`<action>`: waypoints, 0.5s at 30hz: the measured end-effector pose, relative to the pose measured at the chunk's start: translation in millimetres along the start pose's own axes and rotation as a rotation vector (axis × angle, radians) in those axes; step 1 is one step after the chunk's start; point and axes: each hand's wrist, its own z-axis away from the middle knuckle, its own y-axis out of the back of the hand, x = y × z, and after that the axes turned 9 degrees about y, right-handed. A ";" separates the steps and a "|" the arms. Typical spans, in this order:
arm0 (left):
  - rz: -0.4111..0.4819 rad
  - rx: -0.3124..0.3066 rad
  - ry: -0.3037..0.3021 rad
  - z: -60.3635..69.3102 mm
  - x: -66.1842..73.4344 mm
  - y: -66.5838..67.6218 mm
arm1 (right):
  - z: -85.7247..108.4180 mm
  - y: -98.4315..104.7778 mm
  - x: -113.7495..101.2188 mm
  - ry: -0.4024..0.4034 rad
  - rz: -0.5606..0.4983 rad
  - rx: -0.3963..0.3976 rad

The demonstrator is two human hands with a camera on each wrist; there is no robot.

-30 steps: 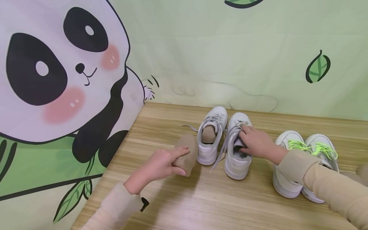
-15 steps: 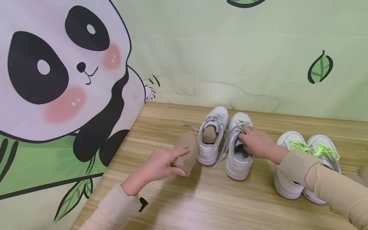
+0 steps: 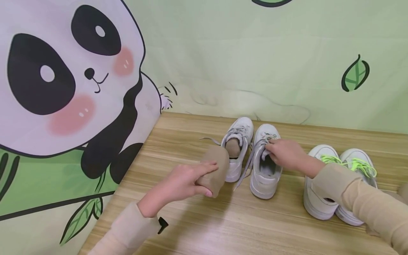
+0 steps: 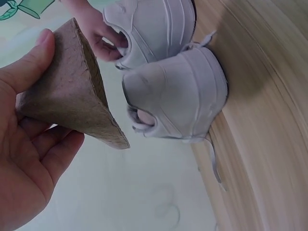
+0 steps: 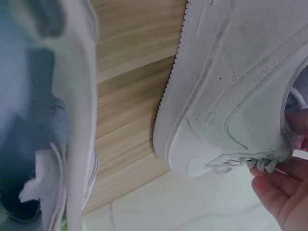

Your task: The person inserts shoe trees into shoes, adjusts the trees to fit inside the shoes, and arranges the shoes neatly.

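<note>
My left hand (image 3: 181,182) pinches a brown moulded-pulp shoe insert (image 3: 218,159) between thumb and fingers, raised above the floor. The left wrist view shows that insert's (image 4: 67,91) hollow, cone-like shape. Just right of it is a white shoe (image 3: 235,173) with grey laces and another brown insert (image 3: 232,147) in its opening. Its mate, a second white shoe (image 3: 262,186), has a bare opening. My right hand (image 3: 288,154) grips that shoe at the tongue and laces; in the right wrist view, thumb and fingers (image 5: 272,192) pinch there.
Another white pair with neon-green laces (image 3: 363,166) stands to the right, partly behind my right sleeve. More brown pieces (image 3: 403,191) show at the right edge. A panda-printed wall (image 3: 124,117) borders the wooden floor (image 3: 251,230) on the left; a green wall rises behind.
My left hand has carried the insert rightward, and it now overlaps the left shoe's heel in the head view. The right hand's fingers have shifted up slightly, showing more of the shoe's opening.
</note>
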 end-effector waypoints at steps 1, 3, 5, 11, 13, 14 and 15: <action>0.004 -0.001 -0.007 -1.1 1.8 0.1 | -0.1 0.5 0.5 -0.004 -0.009 -0.004; 0.013 -0.007 -0.020 -3.8 5.1 -0.2 | -0.3 1.4 1.6 -0.012 -0.021 -0.012; 0.020 -0.017 -0.029 -6.8 8.2 -0.6 | -0.4 2.3 2.5 -0.022 -0.034 -0.027; 0.039 -0.041 -0.056 -17.6 17.0 -2.4 | -1.7 4.4 5.7 -0.049 -0.074 -0.077; 0.043 -0.051 -0.064 -22.0 20.2 -3.2 | -2.1 4.8 6.8 -0.059 -0.084 -0.090; 0.043 -0.056 -0.069 -24.1 21.8 -3.6 | -2.4 5.0 7.3 -0.060 -0.088 -0.093; 0.048 -0.060 -0.076 -26.6 23.6 -4.1 | -2.6 5.1 7.8 -0.060 -0.091 -0.096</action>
